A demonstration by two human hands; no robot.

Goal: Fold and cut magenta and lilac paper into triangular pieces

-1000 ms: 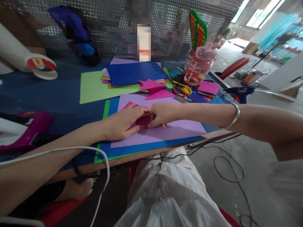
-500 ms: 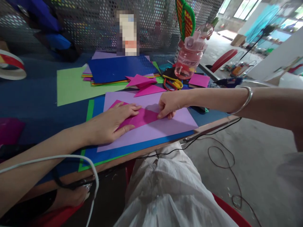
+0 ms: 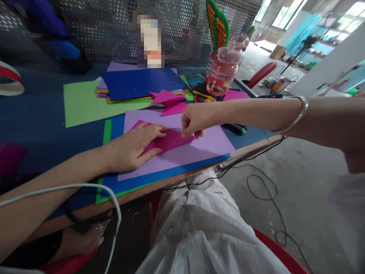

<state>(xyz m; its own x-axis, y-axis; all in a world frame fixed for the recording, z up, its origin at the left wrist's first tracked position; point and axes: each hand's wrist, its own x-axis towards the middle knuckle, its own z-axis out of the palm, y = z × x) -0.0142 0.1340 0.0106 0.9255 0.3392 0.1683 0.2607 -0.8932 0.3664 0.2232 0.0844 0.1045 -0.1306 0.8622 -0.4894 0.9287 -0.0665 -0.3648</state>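
A folded sheet of magenta paper (image 3: 171, 141) lies on a lilac sheet (image 3: 211, 146), over blue and green sheets. My left hand (image 3: 139, 146) rests flat across its left part, fingers stretched out and thumb spread along the near edge. At the paper's right end is my right hand (image 3: 195, 121), its fingers curled in and thumb low, gripping or pressing the edge; the fingertips are partly hidden. Just beyond the lilac sheet, folded magenta pieces (image 3: 169, 101) with pointed ends lie beside a stack topped by a dark blue sheet (image 3: 142, 82).
A pink bottle (image 3: 222, 74) stands at the back right, with scissors (image 3: 207, 99) and a magenta square (image 3: 235, 95) near it. Tape rolls (image 3: 10, 82) sit far left. A white cable (image 3: 94, 185) crosses my left forearm, and a black cord (image 3: 205, 182) runs along the table edge.
My right hand has shifted slightly left along the magenta paper, and its tip now shows below the fingers. My left hand stays in place. The whole view has moved a little.
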